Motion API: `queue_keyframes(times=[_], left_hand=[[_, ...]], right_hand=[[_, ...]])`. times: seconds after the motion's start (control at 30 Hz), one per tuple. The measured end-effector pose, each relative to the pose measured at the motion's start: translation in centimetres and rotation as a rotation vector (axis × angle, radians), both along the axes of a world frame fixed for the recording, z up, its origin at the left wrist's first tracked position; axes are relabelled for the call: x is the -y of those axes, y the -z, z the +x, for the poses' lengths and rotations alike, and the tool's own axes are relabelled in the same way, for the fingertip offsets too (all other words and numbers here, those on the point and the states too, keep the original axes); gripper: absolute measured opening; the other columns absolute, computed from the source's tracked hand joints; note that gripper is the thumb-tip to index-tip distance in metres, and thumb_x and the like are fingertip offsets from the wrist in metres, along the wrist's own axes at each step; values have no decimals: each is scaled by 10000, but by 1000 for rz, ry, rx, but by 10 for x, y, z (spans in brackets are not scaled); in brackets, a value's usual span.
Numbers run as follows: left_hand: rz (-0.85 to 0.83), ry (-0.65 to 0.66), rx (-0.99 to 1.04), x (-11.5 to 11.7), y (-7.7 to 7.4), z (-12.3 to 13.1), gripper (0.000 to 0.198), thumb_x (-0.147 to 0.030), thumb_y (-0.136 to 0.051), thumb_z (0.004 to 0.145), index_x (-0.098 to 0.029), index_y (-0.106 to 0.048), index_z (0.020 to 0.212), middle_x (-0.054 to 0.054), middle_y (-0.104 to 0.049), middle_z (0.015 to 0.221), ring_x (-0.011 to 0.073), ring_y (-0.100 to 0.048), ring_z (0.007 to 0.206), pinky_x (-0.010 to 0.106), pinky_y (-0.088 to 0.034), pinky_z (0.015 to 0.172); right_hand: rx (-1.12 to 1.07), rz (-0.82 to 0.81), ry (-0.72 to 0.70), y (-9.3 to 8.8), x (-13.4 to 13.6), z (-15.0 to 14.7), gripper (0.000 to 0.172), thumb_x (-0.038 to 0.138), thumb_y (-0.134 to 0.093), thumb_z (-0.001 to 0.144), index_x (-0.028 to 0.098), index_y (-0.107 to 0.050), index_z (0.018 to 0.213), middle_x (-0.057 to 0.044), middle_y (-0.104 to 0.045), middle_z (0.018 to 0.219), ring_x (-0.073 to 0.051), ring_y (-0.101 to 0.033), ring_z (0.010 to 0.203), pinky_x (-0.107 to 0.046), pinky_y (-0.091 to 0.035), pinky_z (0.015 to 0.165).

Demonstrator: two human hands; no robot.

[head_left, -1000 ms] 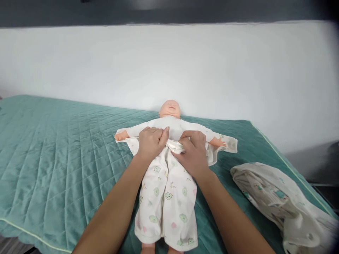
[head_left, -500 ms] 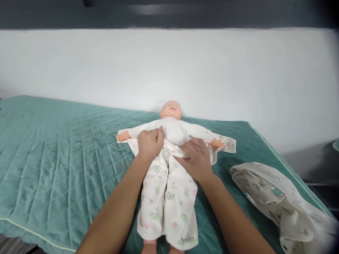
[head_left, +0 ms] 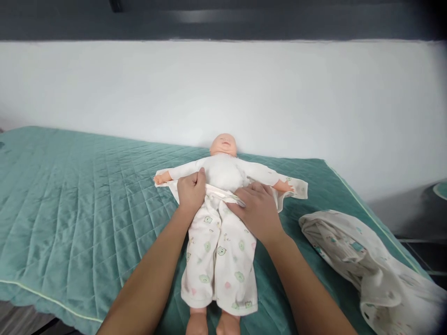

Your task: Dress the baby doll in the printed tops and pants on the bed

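A baby doll [head_left: 224, 145] lies on its back on a green quilted bed [head_left: 77, 195], arms spread, head toward the wall. It wears white trousers [head_left: 218, 253] with small animal prints; an open patterned top [head_left: 296, 187] lies spread under its arms. My left hand [head_left: 190, 190] is closed on the trousers' waistband at the doll's left side. My right hand [head_left: 256, 209] grips the waistband on the other side, fingers curled over it. The doll's bare feet [head_left: 209, 323] stick out of the trouser legs.
A crumpled white printed cloth [head_left: 366, 260] lies on the bed at the right, near its edge. A white wall [head_left: 244, 93] runs right behind the doll's head. The bed's front edge [head_left: 45, 300] shows at lower left.
Both hands have slid apart along the waistband toward the doll's sides. The trousers sit higher, and the doll's feet now show more below the legs.
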State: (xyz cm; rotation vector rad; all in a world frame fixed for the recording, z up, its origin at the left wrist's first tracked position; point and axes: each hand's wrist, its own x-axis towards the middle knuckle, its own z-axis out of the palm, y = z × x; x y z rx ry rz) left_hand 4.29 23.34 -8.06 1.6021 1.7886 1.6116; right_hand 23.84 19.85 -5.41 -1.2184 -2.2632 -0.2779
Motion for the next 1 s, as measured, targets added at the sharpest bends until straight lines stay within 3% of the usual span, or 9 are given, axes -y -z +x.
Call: queue_keyframes(times=[0.2,0.3,0.47,0.6,0.77,1.0], left_hand=[[-126,6,163,56,13,-2,571,-542,-460,942,-214,-230,535,-33,-235,498,101,-260,505,298,-222,520],[-156,23,174,73,16,-3,568,-554,-460,942,-212,-224,554,-34,-223,521,103,-260,521,289,-230,520],[-116,65,142,66,15,-2,439,-473,-491,945,-204,-397,611,-49,-351,561,108,-369,579,260,-312,579],[-104,67,113,62,16,-3,285,-408,-497,943,-211,-533,739,-52,-457,613,118,-440,621,252,-363,635],[-117,18,36,64,16,-5,283,-392,-481,943,-215,-511,723,-46,-478,604,129,-448,612,261,-348,636],[-134,-33,-43,62,15,-6,298,-359,-486,936,-215,-487,675,-33,-480,586,135,-434,602,266,-308,637]], right_hand=[[-28,37,-26,8,-3,1,138,192,-660,827,231,-574,726,11,-685,709,-228,-530,826,-409,-325,871],[-34,64,-25,11,-4,-1,101,173,-647,810,238,-586,762,7,-690,732,-236,-535,848,-418,-325,893],[-59,70,1,14,-1,-2,146,187,-650,795,229,-637,934,-25,-700,846,-256,-541,914,-422,-331,900],[-63,105,-28,15,8,0,53,192,-614,839,241,-630,846,-10,-681,787,-243,-541,916,-416,-325,910],[-47,189,-58,18,19,1,130,142,-572,839,244,-591,762,-11,-662,750,-228,-533,874,-407,-338,896],[-81,173,-64,21,31,4,132,111,-572,794,241,-584,772,-7,-643,704,-224,-537,824,-402,-364,872]])
